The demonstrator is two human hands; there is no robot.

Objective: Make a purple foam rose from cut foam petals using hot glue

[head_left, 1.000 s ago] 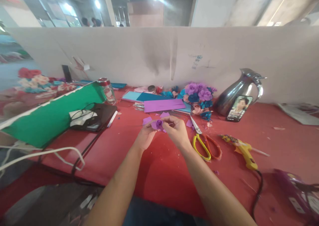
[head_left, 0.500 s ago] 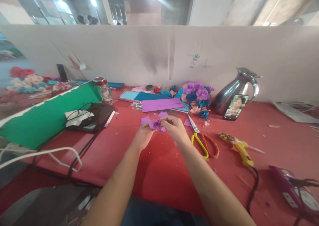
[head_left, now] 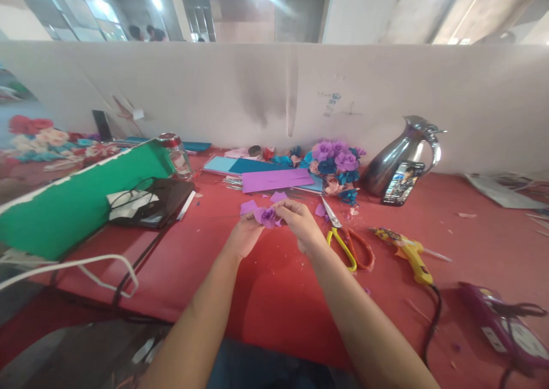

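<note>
A purple paper flower (head_left: pixel 267 217) with a coiled centre is held up between my two hands over the red table. My left hand (head_left: pixel 246 234) grips it low on the left, its fingers partly hidden. On the right, my right hand (head_left: pixel 295 220) pinches a petal edge between thumb and forefinger. Loose purple paper petals (head_left: pixel 278 197) lie just behind the flower. Beside my right hand rest scissors (head_left: pixel 343 234) with one yellow and one orange handle. A flat purple paper sheet (head_left: pixel 278 180) lies farther back.
Finished purple, blue and pink paper flowers (head_left: pixel 337 160) are heaped at the back. A metal jug (head_left: pixel 388 154) has a phone (head_left: pixel 403 183) leaning on it. A yellow glue gun (head_left: pixel 409 251) lies right. Left are a green board (head_left: pixel 86 206), a glass jar (head_left: pixel 179 157) and a white cable (head_left: pixel 98 257).
The purple flower looks wider, with a petal spread out more at its front. Both hands keep their hold. The whole view has shifted slightly, and the phone screen shows a different picture.
</note>
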